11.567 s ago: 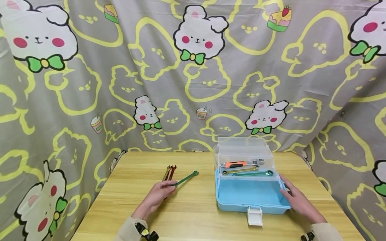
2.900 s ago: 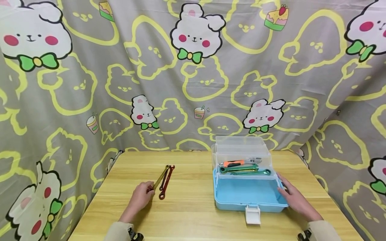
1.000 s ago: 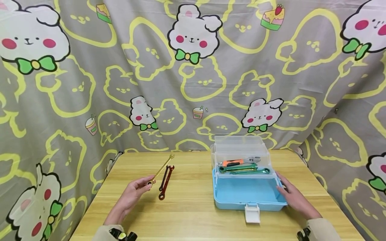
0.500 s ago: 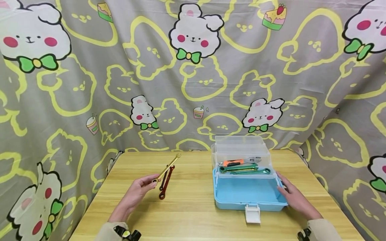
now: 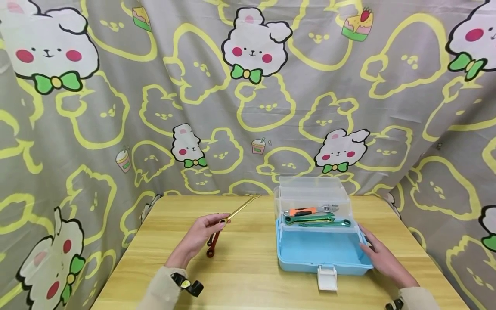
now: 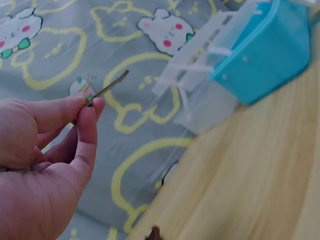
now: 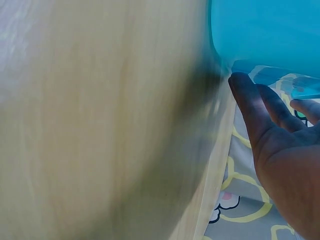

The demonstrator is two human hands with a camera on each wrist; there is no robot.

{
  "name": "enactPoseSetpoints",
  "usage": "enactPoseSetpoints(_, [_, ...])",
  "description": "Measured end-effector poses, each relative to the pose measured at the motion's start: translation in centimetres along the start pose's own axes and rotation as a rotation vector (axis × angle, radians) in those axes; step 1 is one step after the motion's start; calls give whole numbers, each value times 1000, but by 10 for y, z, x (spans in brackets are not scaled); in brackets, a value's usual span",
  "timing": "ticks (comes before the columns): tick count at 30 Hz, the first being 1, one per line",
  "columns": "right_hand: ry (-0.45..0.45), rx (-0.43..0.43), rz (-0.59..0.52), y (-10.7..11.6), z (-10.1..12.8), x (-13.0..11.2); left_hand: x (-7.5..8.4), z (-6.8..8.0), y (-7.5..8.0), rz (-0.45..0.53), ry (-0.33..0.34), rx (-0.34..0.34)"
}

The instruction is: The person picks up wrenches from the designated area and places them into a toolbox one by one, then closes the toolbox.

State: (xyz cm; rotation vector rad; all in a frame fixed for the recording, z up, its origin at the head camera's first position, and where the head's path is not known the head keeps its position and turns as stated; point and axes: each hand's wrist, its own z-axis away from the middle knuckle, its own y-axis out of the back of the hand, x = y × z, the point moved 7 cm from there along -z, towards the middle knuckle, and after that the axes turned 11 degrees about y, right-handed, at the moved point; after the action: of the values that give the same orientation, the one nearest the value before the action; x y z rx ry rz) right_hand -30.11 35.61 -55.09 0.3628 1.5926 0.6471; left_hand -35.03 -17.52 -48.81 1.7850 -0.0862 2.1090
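Note:
My left hand (image 5: 201, 234) pinches a gold combination wrench (image 5: 242, 207) by its ring end, raised above the table with the open end pointing to the far right. In the left wrist view, thumb and fingertips meet on the gold wrench (image 6: 112, 85). Below that hand, a red wrench (image 5: 211, 249) and a darker wrench (image 5: 209, 241) lie on the wood, their far ends hidden. My right hand (image 5: 381, 258) rests against the right side of the open blue toolbox (image 5: 306, 268). The right wrist view has the right hand (image 7: 280, 135) with fingers fairly straight at the box's wall.
The toolbox's clear tray (image 5: 284, 228) holds an orange-handled adjustable wrench (image 5: 304, 211), green wrenches (image 5: 333, 223) and a gold one. A white latch (image 5: 327, 277) hangs at the front. A patterned curtain (image 5: 248, 107) stands behind the wooden table (image 5: 248, 284).
The green wrench held earlier now lies in the tray. My left hand has lifted the gold wrench off the table and carried it rightward. My right hand stays at the box.

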Motion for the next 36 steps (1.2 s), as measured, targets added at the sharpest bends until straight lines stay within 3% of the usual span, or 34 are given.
enactPoseSetpoints(8, [3,4,-3,-1,1,1,17,-19,-28,49,-30,-65])
enactPoseSetpoints(18, [-6,6,-7,-1,1,-1,33,-42,-45,61,-35,-94])
enactPoseSetpoints(30, [-19,4,-6,-1,2,-1,47,-53,-66,68,-64,-149])
enactPoseSetpoints(36, [-15,2,-3,0,3,-1,53,-66,-76,58,-65,-168])
